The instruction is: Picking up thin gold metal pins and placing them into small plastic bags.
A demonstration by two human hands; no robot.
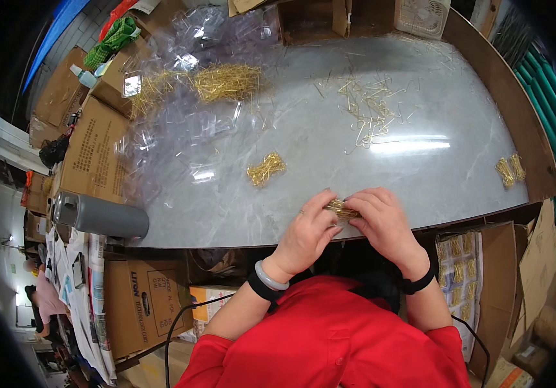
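Close to the table's front edge, my left hand (305, 231) and my right hand (383, 224) meet around a small bundle of gold wire hooks (340, 208). Fingers of both hands are closed on it from either side and hide much of it. Further left on the grey marbled table (304, 136) lies another gold bundle (266, 169), apart from my hands. Loose gold hooks (371, 107) are scattered beyond them, some with curled ends.
Clear plastic pieces (187, 129) heap up at the left, with a pile of gold wires (228, 82) on them. A grey bottle (100, 215) lies at the left edge. Small bundles (509, 171) sit by the right rim. A white fan (422, 16) stands at the back.
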